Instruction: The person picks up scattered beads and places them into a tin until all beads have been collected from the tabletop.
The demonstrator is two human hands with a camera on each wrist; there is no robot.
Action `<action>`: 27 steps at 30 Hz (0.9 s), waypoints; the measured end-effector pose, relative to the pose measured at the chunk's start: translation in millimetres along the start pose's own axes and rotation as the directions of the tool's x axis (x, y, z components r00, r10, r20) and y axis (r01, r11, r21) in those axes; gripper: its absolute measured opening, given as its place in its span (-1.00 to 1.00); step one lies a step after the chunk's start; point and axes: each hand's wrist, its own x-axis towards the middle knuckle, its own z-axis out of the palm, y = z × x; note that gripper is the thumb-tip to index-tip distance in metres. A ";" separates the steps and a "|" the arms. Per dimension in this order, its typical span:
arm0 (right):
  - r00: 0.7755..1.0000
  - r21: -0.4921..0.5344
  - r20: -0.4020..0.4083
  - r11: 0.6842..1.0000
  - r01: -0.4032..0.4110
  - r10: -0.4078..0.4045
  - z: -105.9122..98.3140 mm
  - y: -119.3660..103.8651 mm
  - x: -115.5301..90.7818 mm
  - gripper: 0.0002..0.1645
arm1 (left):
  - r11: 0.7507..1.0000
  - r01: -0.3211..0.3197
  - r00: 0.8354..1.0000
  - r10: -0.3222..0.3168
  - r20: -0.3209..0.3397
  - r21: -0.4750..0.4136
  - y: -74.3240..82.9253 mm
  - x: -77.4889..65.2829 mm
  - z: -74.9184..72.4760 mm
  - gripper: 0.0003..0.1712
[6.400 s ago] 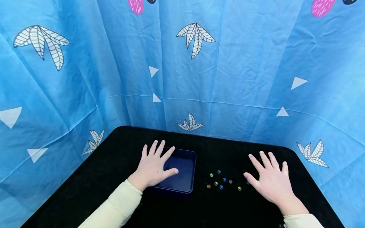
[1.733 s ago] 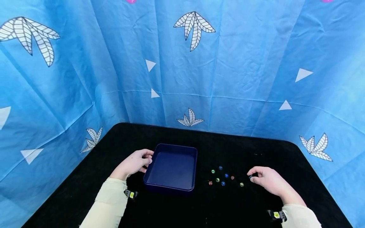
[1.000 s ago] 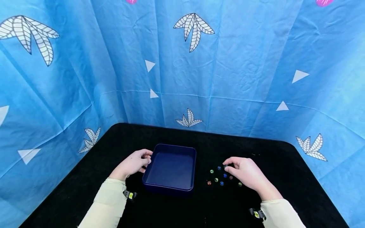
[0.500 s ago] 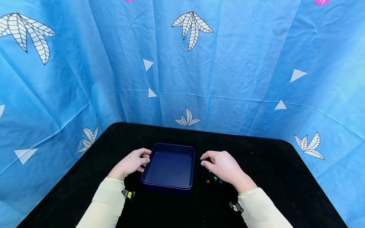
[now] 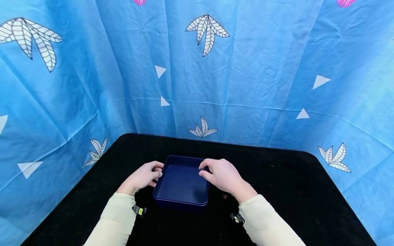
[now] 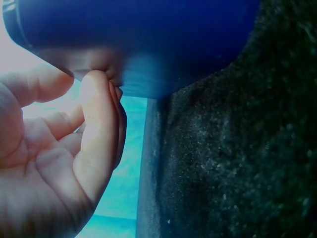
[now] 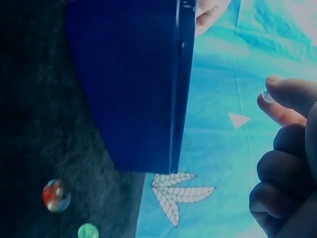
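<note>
A dark blue rectangular tray [image 5: 181, 184] with raised walls sits on the black table, its visible floor bare. My left hand [image 5: 141, 177] holds it at the left wall; in the left wrist view curled fingers [image 6: 96, 124] touch the outer side, with the thumb by the rim. Above the tray's right edge, my right hand [image 5: 224, 174] pinches a small glass marble [image 7: 267, 95] between thumb and index finger. Orange-red [image 7: 56, 195] and green [image 7: 88, 231] marbles lie on the table right of the tray; my right hand and forearm hide the others in the head view.
A black cloth-like surface [image 5: 292, 191] covers the table. Behind and beside it hangs a blue curtain [image 5: 255, 75] with leaf and triangle prints. A dark device [image 5: 237, 218] is worn at my right wrist and another [image 5: 140, 210] at my left.
My right hand picked up a blue marble at the far right and carried it left, over the other marbles, to the tray. My left hand moved from over the tray to its left wall.
</note>
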 end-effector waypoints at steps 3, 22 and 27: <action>1.000 0.007 0.012 1.000 -0.007 0.007 0.5 -5.5 7.2 -0.77 | 1.000 0.006 1.000 -0.006 -0.005 0.003 -1.0 -0.3 0.8 -0.61; 0.999 0.007 -0.017 0.999 0.048 -0.048 3.5 -26.4 40.9 -0.60 | 1.000 -0.006 1.000 0.006 0.014 0.001 -2.9 -2.5 0.9 -0.56; 1.000 0.014 -0.011 1.000 0.020 -0.020 -2.2 -18.2 37.9 -0.61 | 1.000 -0.010 1.000 0.010 0.020 -0.008 -0.5 1.9 0.4 -0.56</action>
